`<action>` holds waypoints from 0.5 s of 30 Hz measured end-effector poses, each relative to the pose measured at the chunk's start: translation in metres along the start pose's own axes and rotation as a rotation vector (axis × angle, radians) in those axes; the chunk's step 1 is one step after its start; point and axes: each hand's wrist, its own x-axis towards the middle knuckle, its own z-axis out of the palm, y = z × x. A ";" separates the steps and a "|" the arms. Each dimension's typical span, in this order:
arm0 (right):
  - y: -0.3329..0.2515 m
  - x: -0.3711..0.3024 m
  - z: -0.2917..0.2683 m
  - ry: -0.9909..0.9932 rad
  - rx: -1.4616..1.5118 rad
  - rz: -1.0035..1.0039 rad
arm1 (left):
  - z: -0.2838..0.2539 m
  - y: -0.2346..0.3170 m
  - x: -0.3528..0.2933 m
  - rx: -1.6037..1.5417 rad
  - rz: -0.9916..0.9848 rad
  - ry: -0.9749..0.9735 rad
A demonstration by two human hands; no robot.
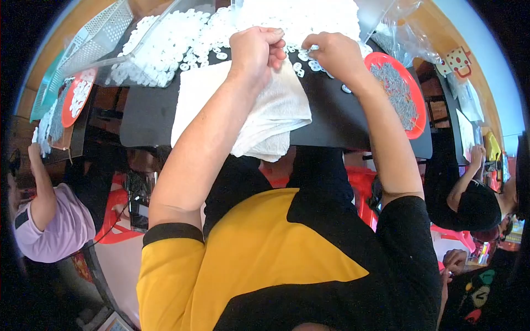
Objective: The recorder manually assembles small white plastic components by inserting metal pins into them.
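At twelve o'clock, a dark flat-topped bench (328,118) is spread with a broad heap of small white plastic pieces (309,16) along its far side. A folded white cloth (201,99) is draped over its near edge. At two o'clock, a red oval plastic plate (420,113) is filled with thin grey sticks (393,91). The left hand (256,49) is held over the cloth's far edge at twelve o'clock, and the right hand (338,55) at one o'clock. In both, the grip is curled, but whether anything is pinched cannot be told.

The plate could be jogged and its sticks spilled, should the right forearm be swung toward three o'clock. A small piece could be lost in the folds if it is let slip above the cloth.

Between the hands and just below the right one, loose white rounded pieces (315,65) are scattered on the bench. No common direction is shared; the long axis of each is too small to be read, and no leading end can be told.
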 end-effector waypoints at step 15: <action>-0.017 0.017 -0.008 -0.186 -0.084 -0.182 | 0.003 0.006 -0.005 -0.015 -0.021 -0.010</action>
